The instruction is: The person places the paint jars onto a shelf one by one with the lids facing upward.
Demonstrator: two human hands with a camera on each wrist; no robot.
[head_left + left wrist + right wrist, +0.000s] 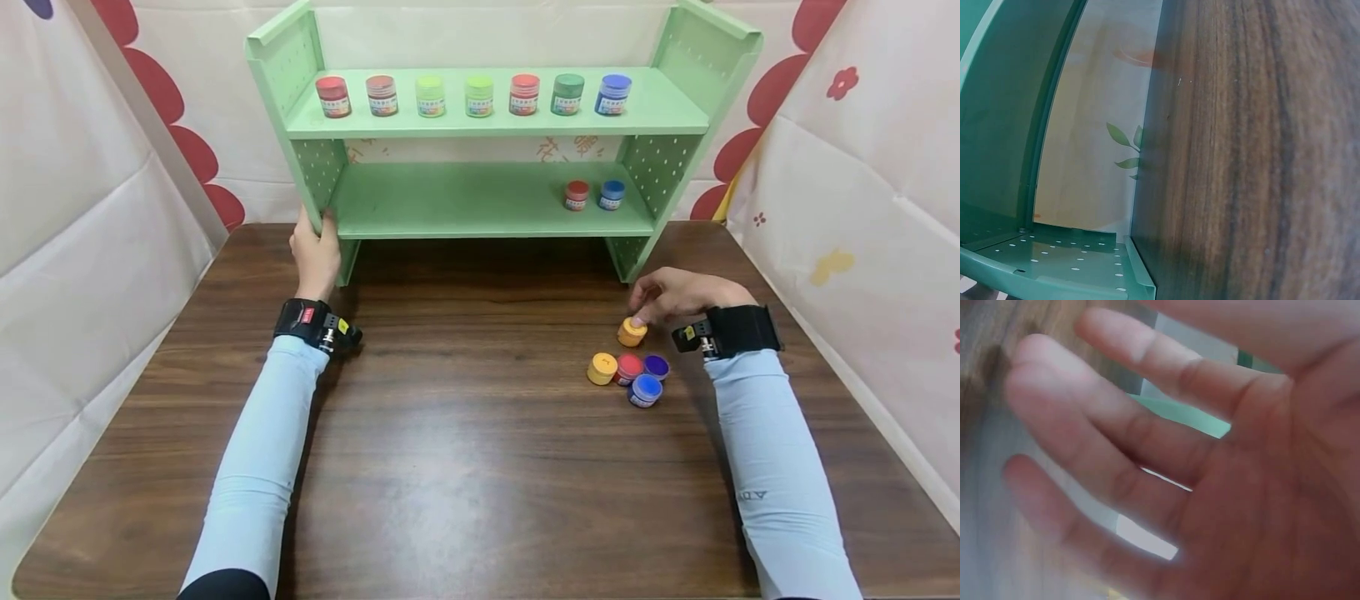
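Observation:
In the head view, my left hand holds the left side panel of the green shelf at its lower front. The left wrist view shows the perforated shelf panel, with those fingers out of sight. Over on the right, my right hand reaches to a small yellow-lidded jar, its thumb at the lid. The right wrist view shows its fingers spread and loosely bent, blurred, with no jar between them. Just nearer lie another yellow jar, a red jar, a purple-lidded jar and a blue jar.
Several jars line the upper board, from a dark red jar to a blue one. On the lower board, a red jar and a blue jar stand at the right. Patterned cloth surrounds the wooden table.

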